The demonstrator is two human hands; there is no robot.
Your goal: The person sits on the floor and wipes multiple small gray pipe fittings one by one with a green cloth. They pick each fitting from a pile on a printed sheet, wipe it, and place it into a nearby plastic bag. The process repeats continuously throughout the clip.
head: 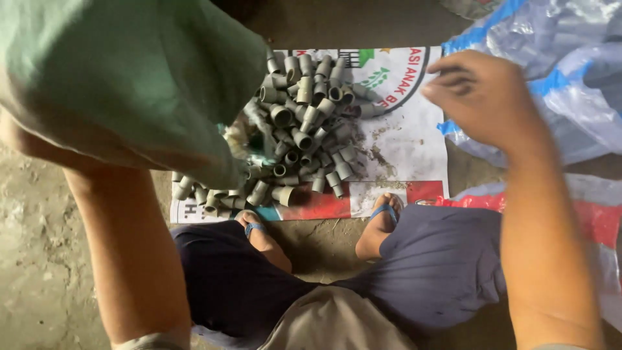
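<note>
A green cloth sack (129,78) fills the upper left, its mouth hanging over a pile of several short grey pipe fittings (304,123). The fittings lie heaped on a white printed sheet (402,136) spread on the ground. My left forearm (123,246) rises from the bottom edge and runs under the sack; the sack hides my left hand. My right hand (483,94) hovers at the upper right, above the sheet's right edge, slightly blurred, its fingers loosely bent and pointing left with nothing in them.
My feet in blue sandals (256,227) (385,214) rest at the sheet's near edge, knees in dark shorts below. A clear and blue plastic sack (570,78) lies at the upper right, a red and white one (602,220) beneath it. Rough concrete floor (39,259) shows at left.
</note>
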